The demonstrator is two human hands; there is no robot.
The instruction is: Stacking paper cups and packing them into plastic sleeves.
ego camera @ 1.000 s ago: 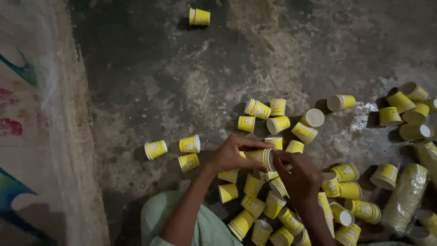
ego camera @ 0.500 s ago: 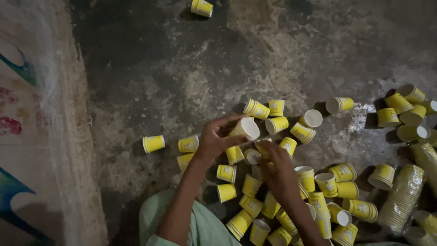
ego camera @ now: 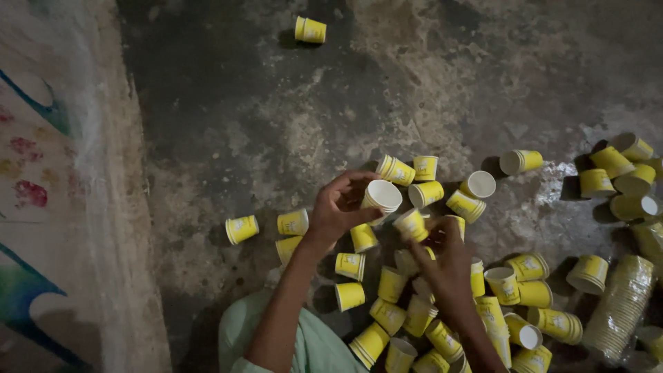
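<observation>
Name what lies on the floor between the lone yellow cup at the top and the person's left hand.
Nothing: the head view shows only bare stained concrete floor between the lone cup and the left hand.

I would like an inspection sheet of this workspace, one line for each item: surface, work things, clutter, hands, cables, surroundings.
Surface: rough, stained concrete floor, dark and patchy.
Work things: white-lined paper cup in the left hand; yellow cup at the right hand's fingertips.
Clutter: many loose yellow cups lying on their sides about the hands; one lone cup far off at the top; a wrapped sleeve of stacked cups at the right.
Hands: left hand grips its cup; right hand grips the yellow cup.
Cables: nothing seen.
Surroundings: painted surface along the left edge; pale green clothing below.
</observation>
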